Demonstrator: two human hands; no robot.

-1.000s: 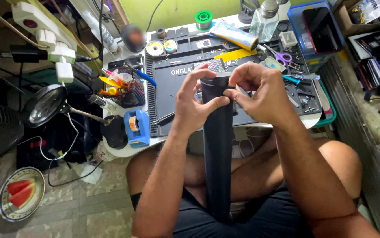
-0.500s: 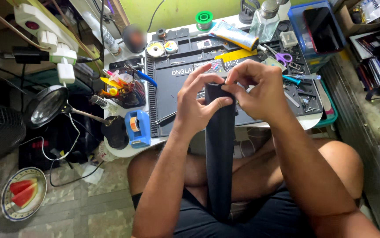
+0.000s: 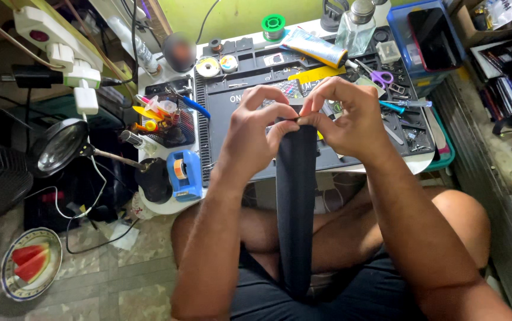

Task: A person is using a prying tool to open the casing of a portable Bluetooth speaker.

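We are pinching the top edge of a long, flat, dark rubbery strip (image 3: pixel 296 208) with both hands — left hand (image 3: pixel 255 139) and right hand (image 3: pixel 351 119) pressed close — above the dark grey work mat (image 3: pixel 232 77). We seem to be picking at its end; next calls for a fingertip grip.

Both hands are up over the lap: the left hand (image 3: pixel 250 134) and the right hand (image 3: pixel 348 116) pinch the top edge of a long dark strip (image 3: pixel 296 208), fingers (image 3: pixel 280 128) meeting at its upper end. The strip hangs straight down between the crossed legs. Beyond them, the desk (image 3: pixel 161 205) carries a dark work mat (image 3: pixel 256 77) crowded with small tools, purple-handled scissors (image 3: pixel 379 76), a green solder spool (image 3: pixel 273 24) and a blue tape dispenser (image 3: pixel 183 174). On the floor at left, a plate of watermelon slices (image 3: pixel 30 264).
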